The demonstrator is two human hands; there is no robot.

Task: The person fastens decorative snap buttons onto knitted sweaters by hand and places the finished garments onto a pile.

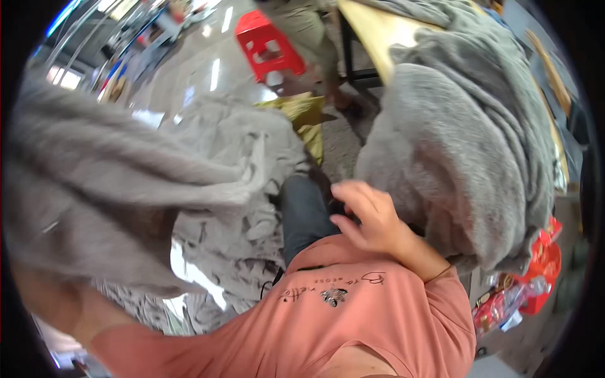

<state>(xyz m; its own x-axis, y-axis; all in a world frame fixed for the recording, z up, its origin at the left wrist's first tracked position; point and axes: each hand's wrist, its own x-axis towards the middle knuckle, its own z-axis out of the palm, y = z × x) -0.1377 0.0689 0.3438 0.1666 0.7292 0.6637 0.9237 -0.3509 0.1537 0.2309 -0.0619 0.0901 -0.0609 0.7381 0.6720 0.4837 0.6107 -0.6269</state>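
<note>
On the left, a large piece of grey plush fabric (pixel 120 183) is raised in the air and smeared by motion. My left forearm (pixel 69 305) reaches up beneath it, and the cloth hides my left hand and its fingers. My right hand (pixel 372 214) is in front of my chest, holding nothing, with fingers a little bent and apart. Just right of that hand, a thick bundle of grey plush fabric (pixel 466 145) hangs over the table's near end. Between the two, a heap of grey fabric (pixel 227 138) lies low, beside my leg.
A pale-topped table (pixel 365 28) stands at the upper right. Beyond the heap are a red plastic stool (pixel 261 47), a standing person's leg (pixel 315 44) and a yellow cloth or bag (pixel 293 110). At the lower right sits a red bag (pixel 542 268) with plastic packaging.
</note>
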